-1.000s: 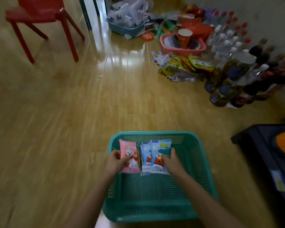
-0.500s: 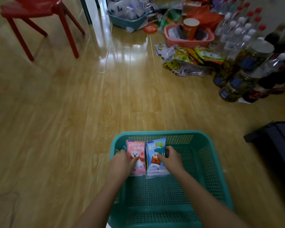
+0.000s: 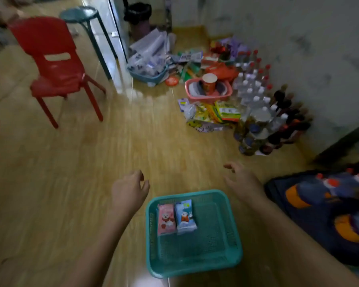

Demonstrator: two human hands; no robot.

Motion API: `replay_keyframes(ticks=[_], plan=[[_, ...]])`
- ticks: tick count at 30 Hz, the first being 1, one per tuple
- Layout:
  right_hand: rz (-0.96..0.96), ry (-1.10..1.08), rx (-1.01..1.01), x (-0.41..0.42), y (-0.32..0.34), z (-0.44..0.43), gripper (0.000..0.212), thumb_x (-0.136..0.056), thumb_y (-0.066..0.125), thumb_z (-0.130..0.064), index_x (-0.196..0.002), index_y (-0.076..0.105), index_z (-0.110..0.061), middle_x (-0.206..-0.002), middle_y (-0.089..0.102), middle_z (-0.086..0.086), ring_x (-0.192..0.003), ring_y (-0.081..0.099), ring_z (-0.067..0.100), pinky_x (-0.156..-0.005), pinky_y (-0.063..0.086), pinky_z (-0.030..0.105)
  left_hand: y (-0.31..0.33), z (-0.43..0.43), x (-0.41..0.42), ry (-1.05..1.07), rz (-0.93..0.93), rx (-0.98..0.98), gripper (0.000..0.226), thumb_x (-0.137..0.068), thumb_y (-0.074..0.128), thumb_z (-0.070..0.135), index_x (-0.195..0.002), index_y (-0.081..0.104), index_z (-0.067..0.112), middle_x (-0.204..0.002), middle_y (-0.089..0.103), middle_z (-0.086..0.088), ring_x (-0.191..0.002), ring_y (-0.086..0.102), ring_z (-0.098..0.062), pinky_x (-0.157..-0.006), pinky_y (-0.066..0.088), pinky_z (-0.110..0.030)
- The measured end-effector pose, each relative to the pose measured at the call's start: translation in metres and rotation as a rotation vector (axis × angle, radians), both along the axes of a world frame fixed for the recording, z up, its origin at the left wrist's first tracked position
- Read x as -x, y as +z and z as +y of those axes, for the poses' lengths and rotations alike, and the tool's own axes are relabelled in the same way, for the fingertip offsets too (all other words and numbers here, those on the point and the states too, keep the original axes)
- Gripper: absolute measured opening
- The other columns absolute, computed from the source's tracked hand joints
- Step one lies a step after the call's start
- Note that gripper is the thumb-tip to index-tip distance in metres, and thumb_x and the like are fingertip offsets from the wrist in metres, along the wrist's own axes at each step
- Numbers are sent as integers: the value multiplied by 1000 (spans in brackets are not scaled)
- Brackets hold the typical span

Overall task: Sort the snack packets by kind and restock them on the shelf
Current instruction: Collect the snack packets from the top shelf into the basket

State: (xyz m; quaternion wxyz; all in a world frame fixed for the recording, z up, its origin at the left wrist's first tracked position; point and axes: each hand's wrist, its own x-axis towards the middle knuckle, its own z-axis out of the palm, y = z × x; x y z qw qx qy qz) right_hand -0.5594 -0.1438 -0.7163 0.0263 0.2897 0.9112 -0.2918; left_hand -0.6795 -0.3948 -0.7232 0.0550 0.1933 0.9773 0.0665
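Standing on the glossy wooden floor [image 3: 50, 183]: teal basket [image 3: 195, 266], red chair [image 3: 56, 75].

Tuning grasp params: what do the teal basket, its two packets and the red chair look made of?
Teal basket: likely moulded plastic, matte; perforated grid walls, rounded rim.
Pink packet and blue packet: probably thin printed plastic film, slight gloss; flat sealed ends, though blurred.
Red chair: apparently one-piece moulded plastic, semi-gloss; sheen on the seat, slot in the back.
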Motion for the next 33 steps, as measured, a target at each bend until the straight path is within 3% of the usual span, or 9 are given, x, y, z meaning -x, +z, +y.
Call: replay_keyframes(ticks=[4, 8, 13, 16, 21, 25, 33], plan=[[155, -47, -110, -36, 189, 35, 29, -89, 56, -21, -118, 59, -15, -121, 59, 4, -109, 56, 23, -87, 48, 37, 182, 8, 5, -48, 84, -93, 28, -91, 49, 40, -100, 61, 16, -94, 68, -1, -86, 64, -21, -67, 52, -32], [214, -128, -230, -87, 366, 55, 26, -91, 56, -24, -115, 60, -17, -116, 61, 4, -103, 58, 23, -82, 49, 35, 361, 21, -8, -118, 192, -184, 24, -89, 54, 37, -96, 63, 15, -87, 67, 0, -81, 63, -21, -58, 39, -28], [232, -256, -303, -162, 521, 58, 26, -90, 54, -28, -113, 61, -19, -116, 61, 4, -103, 58, 23, -83, 48, 35, 516, 36, -40, -246, 209, -261, 26, -88, 54, 41, -96, 61, 18, -86, 67, 1, -81, 62, -23, -63, 47, -32], [276, -340, -323, -215, 570, 42, 21, -90, 55, -29, -108, 63, -22, -112, 62, 0, -101, 59, 20, -83, 50, 38, 564, 40, -65, -360, 216, -306, 26, -89, 53, 41, -97, 61, 17, -83, 65, 2, -75, 63, -24, -60, 50, -32], [286, -517, -394, -313, 609, -11, 24, -89, 54, -32, -111, 61, -25, -114, 60, -5, -104, 57, 18, -83, 50, 39, 603, 52, -111, -562, 232, -420, 22, -88, 57, 37, -88, 61, 15, -72, 56, 3, -65, 54, -21, -52, 37, -27], [245, -707, -447, -390, 625, -58, 25, -89, 54, -33, -112, 60, -28, -114, 59, -6, -103, 57, 16, -83, 50, 39, 617, 75, -161, -807, 209, -522, 19, -86, 59, 33, -80, 59, 15, -69, 61, -1, -68, 62, -29, -56, 47, -34], [243, -1131, -562, -544, 649, -145, 25, -87, 55, -35, -111, 60, -32, -111, 62, -10, -103, 58, 12, -86, 51, 39, 638, 141, -309, -1240, 64, -632, 18, -87, 56, 40, -86, 59, 23, -74, 62, 4, -73, 63, -26, -58, 42, -31]])
